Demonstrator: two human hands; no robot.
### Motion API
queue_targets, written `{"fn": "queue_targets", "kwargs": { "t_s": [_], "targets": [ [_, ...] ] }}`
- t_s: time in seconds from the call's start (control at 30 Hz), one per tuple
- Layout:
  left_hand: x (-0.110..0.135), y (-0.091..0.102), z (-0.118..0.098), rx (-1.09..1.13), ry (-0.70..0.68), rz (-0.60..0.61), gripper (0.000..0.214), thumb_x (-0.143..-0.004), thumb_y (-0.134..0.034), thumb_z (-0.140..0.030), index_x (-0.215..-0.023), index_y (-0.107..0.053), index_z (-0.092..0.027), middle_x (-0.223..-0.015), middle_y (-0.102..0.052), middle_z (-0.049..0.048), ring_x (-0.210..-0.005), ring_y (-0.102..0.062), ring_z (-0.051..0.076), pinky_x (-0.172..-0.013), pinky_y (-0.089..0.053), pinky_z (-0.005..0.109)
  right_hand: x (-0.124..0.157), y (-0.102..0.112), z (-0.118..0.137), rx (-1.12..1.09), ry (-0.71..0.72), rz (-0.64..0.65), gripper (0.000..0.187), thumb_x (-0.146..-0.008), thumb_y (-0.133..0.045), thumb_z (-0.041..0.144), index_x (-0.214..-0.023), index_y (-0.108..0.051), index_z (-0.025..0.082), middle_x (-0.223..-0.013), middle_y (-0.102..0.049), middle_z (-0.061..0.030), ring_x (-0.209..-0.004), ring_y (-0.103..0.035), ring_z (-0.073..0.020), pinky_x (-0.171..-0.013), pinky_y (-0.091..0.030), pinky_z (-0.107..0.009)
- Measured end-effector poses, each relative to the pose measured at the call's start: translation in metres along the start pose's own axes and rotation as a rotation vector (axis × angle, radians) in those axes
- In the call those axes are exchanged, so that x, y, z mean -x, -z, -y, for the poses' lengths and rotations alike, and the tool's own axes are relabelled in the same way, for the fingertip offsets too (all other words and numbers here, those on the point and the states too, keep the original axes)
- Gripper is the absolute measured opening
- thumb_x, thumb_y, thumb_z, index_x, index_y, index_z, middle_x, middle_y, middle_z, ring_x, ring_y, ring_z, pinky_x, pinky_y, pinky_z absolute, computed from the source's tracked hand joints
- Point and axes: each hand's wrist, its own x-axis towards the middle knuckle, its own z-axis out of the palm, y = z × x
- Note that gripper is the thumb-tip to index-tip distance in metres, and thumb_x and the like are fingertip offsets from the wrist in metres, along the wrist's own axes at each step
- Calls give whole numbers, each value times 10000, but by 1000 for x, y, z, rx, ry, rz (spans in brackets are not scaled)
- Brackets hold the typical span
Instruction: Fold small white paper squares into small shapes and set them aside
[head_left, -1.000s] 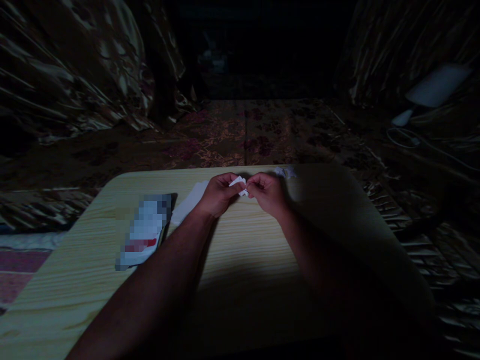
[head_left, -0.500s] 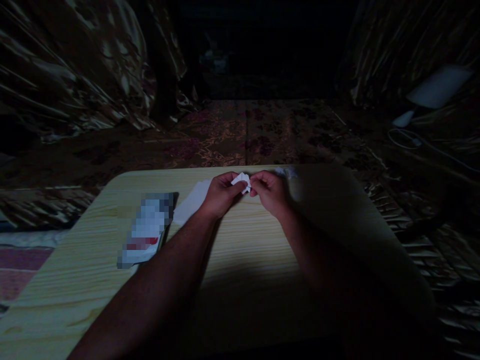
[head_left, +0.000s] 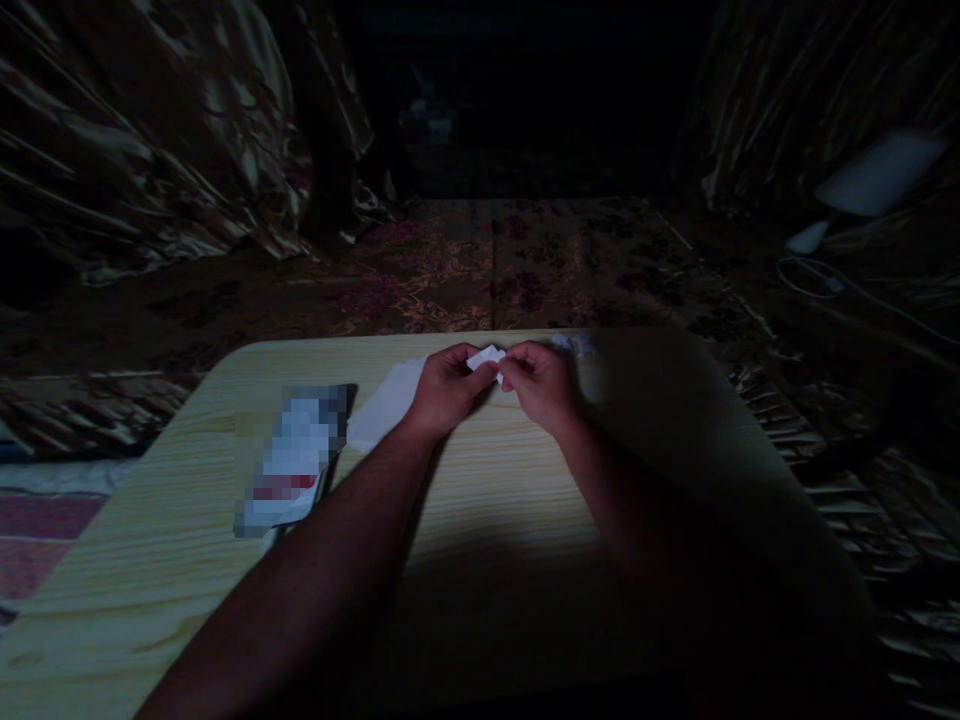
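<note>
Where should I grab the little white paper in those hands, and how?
Pinch the little white paper by its far edge, probably from the far side: that edge shows bare, while the left hand and right hand hold its ends, and it looks thin.

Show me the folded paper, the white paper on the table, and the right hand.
Folded paper [head_left: 486, 356], head view: visible upper face.
White paper [head_left: 386, 405], head view: visible middle.
Right hand [head_left: 540, 383], head view: middle of the hand.

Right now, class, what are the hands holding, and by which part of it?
A small piece of white paper: the left hand grips its left side, while the right hand pinches its right end.
</note>
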Motion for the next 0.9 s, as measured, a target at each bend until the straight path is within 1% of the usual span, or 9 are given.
{"fn": "queue_targets", "kwargs": {
  "t_s": [0.17, 0.3, 0.43, 0.63, 0.9],
  "targets": [
    [-1, 1, 2, 18, 40, 7, 297, -677, -829, -377, -781, -670, -149, -642, -630, -7, -531, -481, 84, -503, -328, 215, -1, 1, -1, 29, 27, 5, 136, -733, -625, 328, -714, -593, 197, -575, -578, 38, -558, -509, -112, -538, -400, -241],
    [-2, 1, 2, 34, 23, 16, 287, -673, -826, -362, -777, -673, -143, -668, -650, 2, -555, -505, 90, -530, -361, 220, -1, 1, -2, 49, 39, 2, 139, -752, -621, 332, -739, -605, 195, -595, -588, 32, -582, -522, -120, -558, -412, -245],
    [-2, 2, 4, 82, 41, 33, 265, -686, -812, -340, -799, -659, -156, -666, -651, -4, -547, -512, 93, -526, -362, 221, -1, 0, -4, 50, 60, -9, 146, -766, -623, 337, -760, -611, 192, -610, -592, 32, -575, -527, -118, -571, -426, -250],
    [-2, 2, 5, 81, 59, 26, 258, -679, -807, -328, -791, -656, -152, -661, -647, -1, -547, -514, 98, -515, -354, 222, -3, -1, -10, 62, 38, -8, 147, -742, -639, 338, -761, -596, 199, -630, -607, 27, -608, -557, -127, -569, -434, -242],
    [-2, 4, 5, 100, 42, 78, 255, -689, -803, -318, -796, -649, -145, -667, -645, 1, -543, -511, 92, -526, -358, 226, -1, -2, -9, 52, 30, 40, 132, -738, -613, 331, -727, -562, 209, -617, -568, 38, -596, -529, -120, -555, -425, -239]
  ]
}}
